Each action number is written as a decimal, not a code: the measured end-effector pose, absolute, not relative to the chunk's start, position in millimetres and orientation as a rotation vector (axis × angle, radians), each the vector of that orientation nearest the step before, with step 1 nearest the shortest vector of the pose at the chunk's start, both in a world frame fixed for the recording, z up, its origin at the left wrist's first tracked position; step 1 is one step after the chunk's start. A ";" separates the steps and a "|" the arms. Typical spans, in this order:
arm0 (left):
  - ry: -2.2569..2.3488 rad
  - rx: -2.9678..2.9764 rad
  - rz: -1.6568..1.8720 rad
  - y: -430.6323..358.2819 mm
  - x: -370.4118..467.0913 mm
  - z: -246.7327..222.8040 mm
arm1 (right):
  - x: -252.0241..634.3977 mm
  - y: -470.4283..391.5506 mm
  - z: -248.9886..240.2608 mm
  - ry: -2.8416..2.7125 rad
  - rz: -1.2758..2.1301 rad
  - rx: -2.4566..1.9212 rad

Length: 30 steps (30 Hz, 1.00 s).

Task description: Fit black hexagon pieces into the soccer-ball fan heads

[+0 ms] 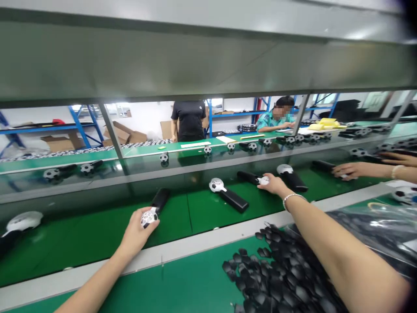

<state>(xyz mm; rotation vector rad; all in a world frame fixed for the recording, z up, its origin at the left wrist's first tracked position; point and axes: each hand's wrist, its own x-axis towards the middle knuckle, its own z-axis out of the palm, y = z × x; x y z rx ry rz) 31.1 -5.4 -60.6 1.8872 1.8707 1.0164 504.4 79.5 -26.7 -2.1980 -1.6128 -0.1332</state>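
Observation:
On the green conveyor belt (pixel 182 237), my left hand (pixel 138 228) is closed round the white, ball-shaped head of a black-handled item (pixel 150 218), whose handle points away to the upper right. Farther right, my right hand (pixel 275 184) grips the small white ball end of another black-handled item (pixel 249 177); its handle points left. Between my hands lies a third item (pixel 233 200) with a white and black ball head. One more item (pixel 295 179) rests just beyond my right hand.
A heap of black pieces (pixel 280 269) covers part of the near green table (pixel 182 282). Another person's hands (pixel 348 171) work at the belt's right. A metal shelf (pixel 195 65) hangs overhead. Two people are across the line. At far left lies another white-headed item (pixel 24 221).

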 end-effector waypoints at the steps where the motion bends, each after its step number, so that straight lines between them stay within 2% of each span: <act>1: 1.898 1.916 1.038 -9.1 33.0 -62.4 | 504.0 80.2 -27.8 -1.578 -0.107 -2.219; 4: 2.004 2.067 1.189 -34.3 47.1 -54.9 | 500.1 70.9 -17.6 -1.493 -0.020 -2.244; 7: 1.818 2.380 1.253 -75.2 76.6 -29.5 | 484.0 38.2 5.0 -1.561 0.032 -2.132; 11: 1.377 2.857 1.044 -127.9 124.2 9.8 | 422.5 -47.3 33.6 -1.780 0.214 -1.865; 13: 1.252 2.991 0.914 -146.1 137.6 21.8 | 382.1 -95.9 40.6 -1.910 0.483 -1.521; 17: 1.280 2.818 0.534 -169.1 127.1 24.3 | 331.8 -147.8 29.3 -2.107 0.963 -1.162; 19: 1.367 2.609 0.352 -177.5 109.6 17.1 | 329.7 -144.4 13.3 -2.217 0.842 -1.209; 21: 1.471 2.505 0.249 -185.5 92.5 6.9 | 334.5 -132.3 -4.6 -2.333 0.332 -1.375; 23: 1.557 2.514 0.200 -192.6 80.7 -3.4 | 337.4 -121.7 -20.5 -2.409 0.095 -1.415; 30: 1.590 2.449 0.165 -203.0 78.7 -12.8 | 325.0 -121.3 -38.9 -2.564 -0.042 -1.381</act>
